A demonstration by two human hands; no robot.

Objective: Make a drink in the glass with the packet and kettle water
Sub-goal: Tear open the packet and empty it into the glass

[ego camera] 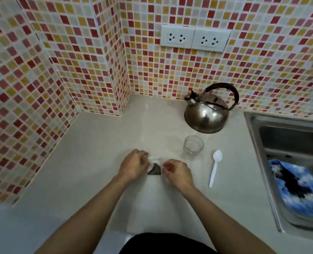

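Note:
A small white and dark packet (154, 166) lies low over the pale counter, between my two hands. My left hand (133, 166) grips its left edge. At the packet's right edge my right hand (176, 173) pinches it with curled fingers. An empty clear glass (192, 147) stands upright just beyond my right hand. To the right of the glass lies a white plastic spoon (215, 166), bowl pointing away. A steel kettle (207, 111) with a black handle sits behind the glass near the tiled wall.
A steel sink (273, 136) is set into the counter on the right, with a blue and white cloth (299, 187) inside. Mosaic tiled walls close off the back and left. Two wall sockets (195, 38) sit above the kettle.

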